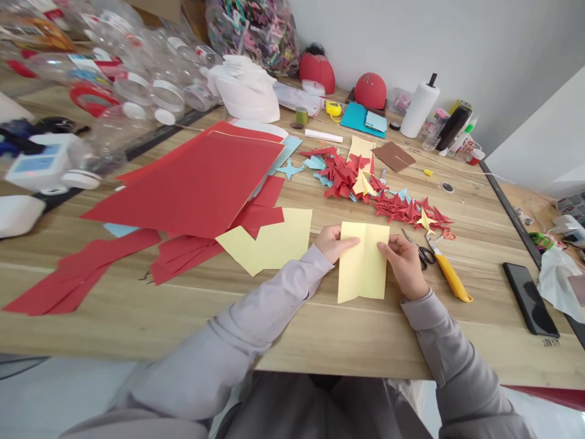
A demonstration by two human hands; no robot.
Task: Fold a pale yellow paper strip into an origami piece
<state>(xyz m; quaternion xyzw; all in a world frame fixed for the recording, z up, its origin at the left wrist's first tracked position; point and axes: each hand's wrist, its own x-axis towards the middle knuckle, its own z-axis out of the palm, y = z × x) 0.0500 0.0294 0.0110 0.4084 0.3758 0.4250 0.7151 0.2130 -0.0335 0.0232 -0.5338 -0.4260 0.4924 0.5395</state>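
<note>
On the wooden tabletop (320, 341), a folded yellow paper sheet (363, 271) lies near the front edge, black-handled scissors (426, 256) and a yellow utility knife (451, 277) just right of it, a black smartphone (530, 299) near the right edge.

Scissors (423, 255) & yellow utility knife (452, 277) block R hand (401, 265) path

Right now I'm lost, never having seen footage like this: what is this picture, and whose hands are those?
There is no machine here: these are a person's own bare hands, seen through one camera worn on their head, looking forward and down. Their left hand and right hand both hold a creased yellow paper sheet flat on a wooden table. Beside the right hand lie scissors and a yellow utility knife; further off are red paper sheets and small folded paper shapes.
</note>
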